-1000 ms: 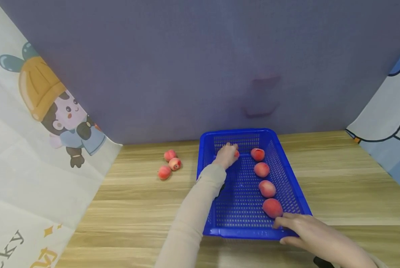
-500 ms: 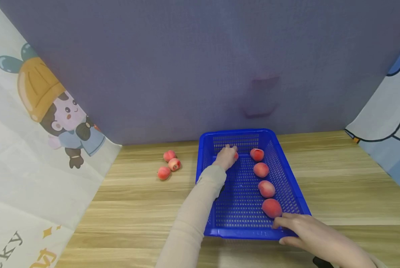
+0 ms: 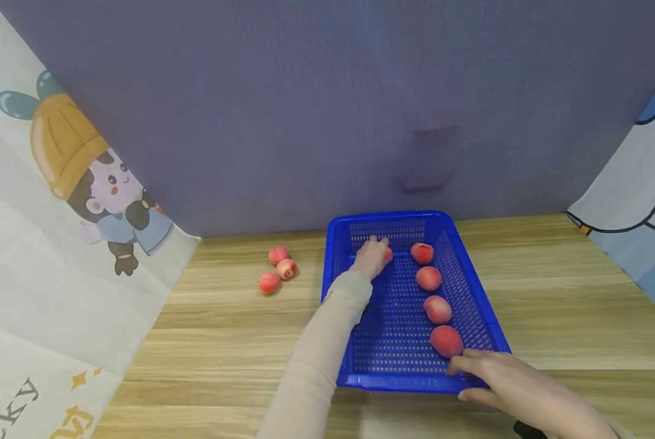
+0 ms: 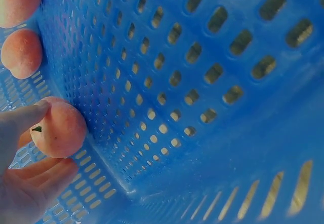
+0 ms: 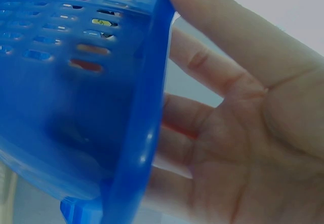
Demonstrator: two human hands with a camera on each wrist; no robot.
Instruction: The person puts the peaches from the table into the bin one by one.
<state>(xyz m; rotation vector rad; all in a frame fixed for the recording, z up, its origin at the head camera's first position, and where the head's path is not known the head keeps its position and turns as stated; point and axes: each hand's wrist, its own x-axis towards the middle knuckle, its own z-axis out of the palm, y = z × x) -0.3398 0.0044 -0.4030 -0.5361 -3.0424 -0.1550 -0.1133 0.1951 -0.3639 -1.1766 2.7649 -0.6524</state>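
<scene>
A blue perforated plastic basket (image 3: 396,385) stands on the wooden table. My left hand (image 3: 371,257) reaches into its far left part and holds a peach (image 4: 59,128), thumb on one side and fingers on the other, by the basket floor. In the head view that peach is mostly hidden behind the hand. My right hand (image 3: 494,373) grips the basket's near right corner, its fingers over the rim (image 5: 148,127). Close to those fingertips lies the nearest peach (image 3: 446,341) of a row along the right wall, with another peach (image 3: 437,310) behind it.
Farther back in that row are a peach (image 3: 429,278) and a peach with a torn-looking red top (image 3: 422,253). Left of the basket, three peaches (image 3: 286,269) lie grouped on the table (image 3: 223,347). A grey-purple panel (image 3: 283,122) rises behind the basket.
</scene>
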